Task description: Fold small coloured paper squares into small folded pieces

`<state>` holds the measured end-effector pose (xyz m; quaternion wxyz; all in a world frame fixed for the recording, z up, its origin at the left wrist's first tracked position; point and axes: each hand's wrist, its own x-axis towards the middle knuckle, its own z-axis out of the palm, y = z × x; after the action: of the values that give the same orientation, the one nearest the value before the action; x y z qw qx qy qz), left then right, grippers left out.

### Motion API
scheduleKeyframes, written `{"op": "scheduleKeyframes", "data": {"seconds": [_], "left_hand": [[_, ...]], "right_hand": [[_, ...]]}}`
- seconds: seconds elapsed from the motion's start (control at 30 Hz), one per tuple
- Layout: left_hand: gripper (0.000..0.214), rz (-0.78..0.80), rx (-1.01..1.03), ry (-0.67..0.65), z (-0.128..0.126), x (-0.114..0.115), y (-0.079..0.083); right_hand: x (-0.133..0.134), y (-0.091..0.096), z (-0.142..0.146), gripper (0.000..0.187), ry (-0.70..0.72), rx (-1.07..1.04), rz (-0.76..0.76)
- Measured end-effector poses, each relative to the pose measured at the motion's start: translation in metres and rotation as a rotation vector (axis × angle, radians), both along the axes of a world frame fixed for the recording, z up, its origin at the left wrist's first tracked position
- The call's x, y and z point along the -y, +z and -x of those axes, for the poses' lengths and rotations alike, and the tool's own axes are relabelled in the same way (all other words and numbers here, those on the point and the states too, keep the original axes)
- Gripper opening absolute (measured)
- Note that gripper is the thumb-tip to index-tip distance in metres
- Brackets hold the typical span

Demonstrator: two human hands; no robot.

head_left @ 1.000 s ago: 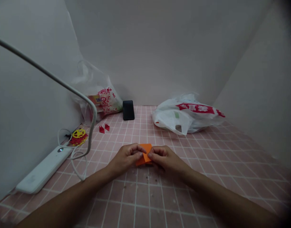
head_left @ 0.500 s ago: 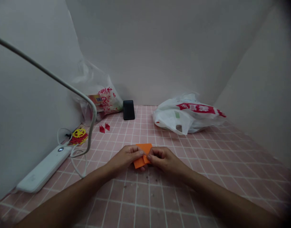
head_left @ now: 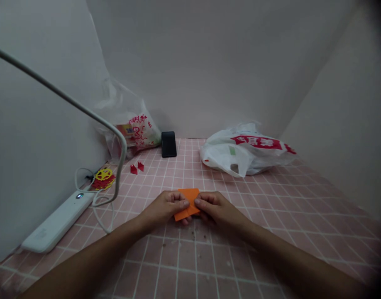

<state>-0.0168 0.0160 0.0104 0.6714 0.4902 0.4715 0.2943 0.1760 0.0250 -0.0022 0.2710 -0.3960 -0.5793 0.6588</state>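
A folded sheet of orange paper [head_left: 189, 195] is held between my two hands, just above the pink tiled surface. My left hand [head_left: 165, 206] grips its left side, thumb on top and fingertips showing below the lower edge. On the right side, my right hand [head_left: 216, 207] pinches the paper with the thumb on top; its other fingers are partly hidden beneath. A crease or seam runs through the lower part of the paper. Farther back on the left lie two small folded red paper pieces [head_left: 137, 167].
Behind stand a clear plastic bag [head_left: 128, 120], a black phone [head_left: 168, 144] and a white plastic bag [head_left: 246, 149]. At left are a white power strip [head_left: 58, 222], red and yellow cut-out shapes [head_left: 103, 178] and a grey cable [head_left: 84, 109] arching across. Walls enclose the pink tiled surface [head_left: 190, 257].
The lower right part of the paper, lifted a little before, now lies flatter. My right thumb has shifted slightly to the right along it. My left hand has barely moved.
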Motion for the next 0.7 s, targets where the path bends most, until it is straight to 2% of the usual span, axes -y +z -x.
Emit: {"op": "scheduleKeyframes", "data": {"seconds": [0.3, 0.7], "left_hand": [[0.032, -0.012, -0.001, -0.017, 0.001, -0.0003, -0.0003], [0.034, -0.019, 0.01, 0.014, -0.0005, -0.0005, -0.0044]], "right_hand": [[-0.0041, -0.0019, -0.001, 0.034, 0.034, -0.063, 0.083], [-0.0057, -0.0096, 0.0004, 0.029, 0.059, -0.081, 0.086]]}}
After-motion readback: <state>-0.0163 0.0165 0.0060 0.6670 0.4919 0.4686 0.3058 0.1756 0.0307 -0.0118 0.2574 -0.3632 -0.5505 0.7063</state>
